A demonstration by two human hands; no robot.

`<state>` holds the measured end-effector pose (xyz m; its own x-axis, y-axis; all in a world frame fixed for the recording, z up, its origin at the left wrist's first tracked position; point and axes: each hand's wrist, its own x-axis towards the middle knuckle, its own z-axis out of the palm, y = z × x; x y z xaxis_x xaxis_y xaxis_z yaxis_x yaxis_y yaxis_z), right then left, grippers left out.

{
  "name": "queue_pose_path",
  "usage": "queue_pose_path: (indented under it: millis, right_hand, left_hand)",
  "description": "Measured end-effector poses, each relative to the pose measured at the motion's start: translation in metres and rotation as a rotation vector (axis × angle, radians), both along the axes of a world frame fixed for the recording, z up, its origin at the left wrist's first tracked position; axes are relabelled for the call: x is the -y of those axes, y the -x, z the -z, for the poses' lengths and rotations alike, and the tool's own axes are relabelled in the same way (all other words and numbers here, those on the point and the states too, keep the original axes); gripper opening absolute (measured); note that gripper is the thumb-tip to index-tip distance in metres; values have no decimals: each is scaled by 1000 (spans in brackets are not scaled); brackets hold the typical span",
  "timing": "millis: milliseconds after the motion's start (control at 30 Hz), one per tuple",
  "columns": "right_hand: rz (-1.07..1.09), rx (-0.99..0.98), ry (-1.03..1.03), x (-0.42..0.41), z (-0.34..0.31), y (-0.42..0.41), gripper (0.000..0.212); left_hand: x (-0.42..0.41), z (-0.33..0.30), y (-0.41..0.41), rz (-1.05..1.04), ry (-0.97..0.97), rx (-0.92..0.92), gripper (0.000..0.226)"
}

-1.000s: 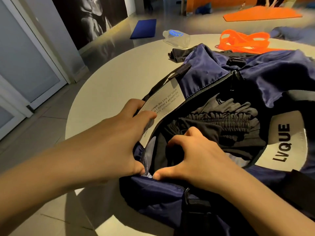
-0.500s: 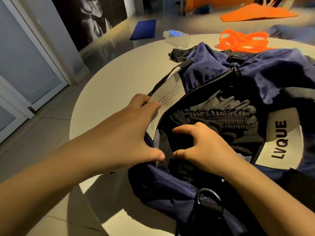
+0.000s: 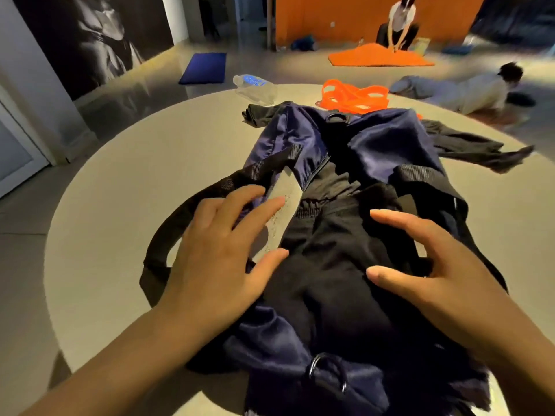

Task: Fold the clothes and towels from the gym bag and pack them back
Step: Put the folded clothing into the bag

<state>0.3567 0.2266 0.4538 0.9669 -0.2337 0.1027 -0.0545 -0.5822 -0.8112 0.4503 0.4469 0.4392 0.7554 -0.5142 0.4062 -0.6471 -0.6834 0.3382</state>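
Single head-worn wide-angle view, looking forward and down from above the near edge of a round table (image 3: 126,181). Close over both forearms and an open navy gym bag (image 3: 387,142) filling the lower middle. Beyond the far rim, out across a gym floor toward an orange wall (image 3: 339,16).

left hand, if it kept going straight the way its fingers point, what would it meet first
Likely the pale panel at the gym bag opening: the left hand points up and right at it, index fingertip seemingly already there, though contact is unclear.

Navy gym bag (image 3: 384,139), black clothes (image 3: 330,259), orange bands (image 3: 354,96)
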Motion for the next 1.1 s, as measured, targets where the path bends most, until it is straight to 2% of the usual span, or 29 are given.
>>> queue_pose_path:
  millis: [33,67,167,200,300,400,533,633,733,767,800,833,867,900,967,1100]
  right_hand:
    - [-10,34,4,-2,0,0,67]
    - [-18,64,-14,-4,-1,-1,69]
    - [-55,155,-139,-12,-2,-4,73]
    - [-80,181,-193,-15,-3,-4,73]
    - [-153,191,-408,-21,-7,-4,68]
    - [-212,144,-627,-25,-4,-6,66]
    - [-273,122,-671,-36,2,-10,66]
    - [-228,155,-558,-36,-2,-10,49]
    - [-45,227,-328,-23,-10,2,36]
    - [50,222,-120,-16,-11,7,36]
    - [155,166,184,-9,-9,12,41]
    - [266,61,483,-3,-5,17,51]
    - [340,-59,686,2,1,21,60]
    - [365,-181,741,3,8,23,67]
    - [340,-265,608,0,23,25,76]
    - [359,-148,383,-9,43,19,75]
  left_hand:
    - [6,-5,1,28,73,54,51]
    - [13,-11,5,84,156,-9,45]
    - [36,-25,16,196,379,-529,49]
    - [42,-24,17,198,408,-617,56]
    - [50,-25,15,174,466,-652,66]
    - [46,-27,12,123,495,-653,51]
    - [34,-27,8,71,455,-595,38]
    - [24,-23,1,-3,401,-522,38]
    - [22,-22,-1,-29,393,-495,43]
    - [22,-22,-1,-27,402,-482,43]
    - [24,-22,-1,-20,412,-475,43]
    - [26,-22,-1,-9,423,-476,43]
    - [29,-21,-1,3,434,-481,44]
    - [32,-19,-1,14,443,-489,44]
    - [41,-15,0,42,445,-496,43]
    - [57,-9,5,99,410,-504,43]
